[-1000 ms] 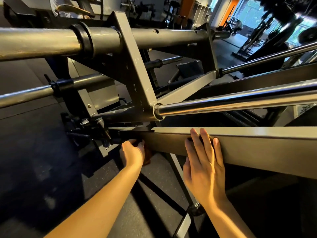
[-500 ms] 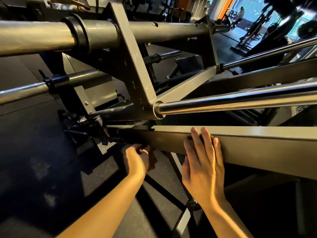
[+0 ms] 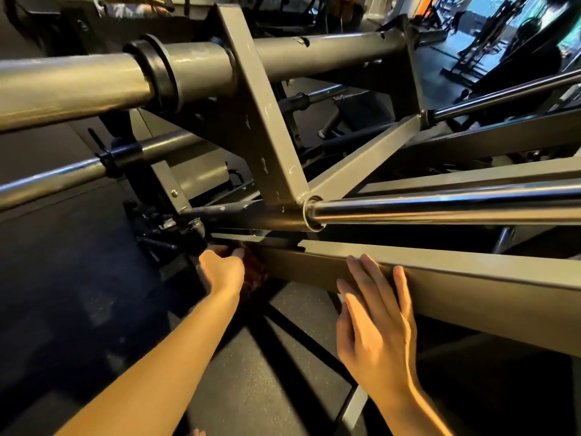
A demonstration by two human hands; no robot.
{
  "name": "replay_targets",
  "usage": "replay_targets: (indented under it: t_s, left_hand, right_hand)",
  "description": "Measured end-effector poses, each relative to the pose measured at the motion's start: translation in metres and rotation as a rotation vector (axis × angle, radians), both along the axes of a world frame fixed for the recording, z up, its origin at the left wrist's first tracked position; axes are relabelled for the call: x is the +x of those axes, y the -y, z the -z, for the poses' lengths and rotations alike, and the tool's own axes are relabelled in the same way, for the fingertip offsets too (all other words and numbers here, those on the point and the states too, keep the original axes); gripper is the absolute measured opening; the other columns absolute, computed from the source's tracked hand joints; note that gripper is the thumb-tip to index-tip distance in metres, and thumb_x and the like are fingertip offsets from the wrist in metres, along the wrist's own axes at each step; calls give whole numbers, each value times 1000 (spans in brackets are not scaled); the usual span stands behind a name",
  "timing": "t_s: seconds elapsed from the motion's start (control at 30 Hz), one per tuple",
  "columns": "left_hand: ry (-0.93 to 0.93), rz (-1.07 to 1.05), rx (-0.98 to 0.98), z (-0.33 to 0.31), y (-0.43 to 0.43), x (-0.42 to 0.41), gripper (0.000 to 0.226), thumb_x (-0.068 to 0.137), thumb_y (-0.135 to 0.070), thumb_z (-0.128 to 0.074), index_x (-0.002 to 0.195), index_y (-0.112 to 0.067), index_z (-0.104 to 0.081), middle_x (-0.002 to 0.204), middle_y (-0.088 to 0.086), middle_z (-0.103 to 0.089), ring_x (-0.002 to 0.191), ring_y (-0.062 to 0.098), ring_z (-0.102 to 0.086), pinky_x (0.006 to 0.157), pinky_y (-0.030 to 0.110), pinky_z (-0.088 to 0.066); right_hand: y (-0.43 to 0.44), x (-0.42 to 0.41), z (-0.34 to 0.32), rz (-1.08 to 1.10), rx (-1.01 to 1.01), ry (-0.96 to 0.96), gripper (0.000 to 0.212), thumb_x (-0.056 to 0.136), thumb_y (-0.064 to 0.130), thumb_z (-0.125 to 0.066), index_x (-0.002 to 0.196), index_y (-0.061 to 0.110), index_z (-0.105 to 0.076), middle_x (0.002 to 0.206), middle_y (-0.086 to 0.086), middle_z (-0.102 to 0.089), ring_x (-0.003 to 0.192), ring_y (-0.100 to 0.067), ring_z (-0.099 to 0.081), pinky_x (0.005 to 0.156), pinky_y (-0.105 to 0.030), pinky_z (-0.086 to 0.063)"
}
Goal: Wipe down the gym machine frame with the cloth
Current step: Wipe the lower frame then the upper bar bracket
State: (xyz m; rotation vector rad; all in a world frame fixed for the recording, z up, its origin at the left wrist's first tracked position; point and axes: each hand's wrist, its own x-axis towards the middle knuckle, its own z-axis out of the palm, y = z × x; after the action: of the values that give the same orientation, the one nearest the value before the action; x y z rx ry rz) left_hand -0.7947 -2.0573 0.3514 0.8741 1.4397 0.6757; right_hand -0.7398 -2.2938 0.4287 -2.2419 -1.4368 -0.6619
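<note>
Left hand (image 3: 221,272) gripping cloth (image 3: 255,276) at frame beam (image 3: 471,287) end; right hand (image 3: 377,319) flat, fingers straight, on its side; rubber floor (image 3: 251,388) below.

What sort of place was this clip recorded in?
Most likely a gym: a grey steel machine frame with a chrome rod, a speckled rubber floor, and more racks in the background. The left hand holds a cloth against the frame.

I can't find any words, numbers or labels to read here. The grey painted metal frame beam (image 3: 471,287) in front of me shows only bare paint. The shiny steel bar (image 3: 440,209) above it shows only light.
</note>
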Motion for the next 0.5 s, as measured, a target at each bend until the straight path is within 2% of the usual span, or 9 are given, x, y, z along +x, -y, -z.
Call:
replay_targets:
  t_s: [0.13,0.27,0.37,0.43,0.5]
  left_hand:
    - [11,-81,-126,-7,-14,11,23,83,-19,-83,88,-24,-61,110,9,-66,103,31,-64,89,50,-58]
    - [101,-134,-201,-13,4,18,25,89,-13,-77,105,-22,-60,103,5,-56,99,24,-53,90,39,-49]
    - [148,-99,-224,-12,16,16,25,87,-8,-77,108,-16,-65,101,5,-63,96,23,-57,88,37,-50]
    - [192,-51,-227,-12,26,14,23,88,-4,-75,105,-15,-65,102,8,-66,90,22,-61,81,34,-52]
    - [237,23,-217,-14,42,12,23,90,-5,-73,107,-15,-63,100,6,-66,83,16,-61,65,25,-46]
  right_hand:
    - [-7,0,1,17,-37,5,30,88,17,-53,106,9,-76,149,-10,-54,146,-28,-42,127,-49,-14]
    - [-12,-1,1,42,-51,11,31,88,18,-52,105,10,-76,149,-10,-55,145,-29,-44,127,-49,-16]
    - [-13,-1,1,50,-72,26,34,88,19,-50,106,9,-76,149,-12,-54,145,-30,-44,126,-52,-17]
    - [-12,0,2,59,-91,33,35,87,20,-49,106,9,-76,149,-12,-55,144,-31,-44,126,-52,-17]
    - [-12,0,2,54,-83,15,35,88,21,-49,106,9,-76,148,-12,-55,144,-30,-44,126,-52,-17]
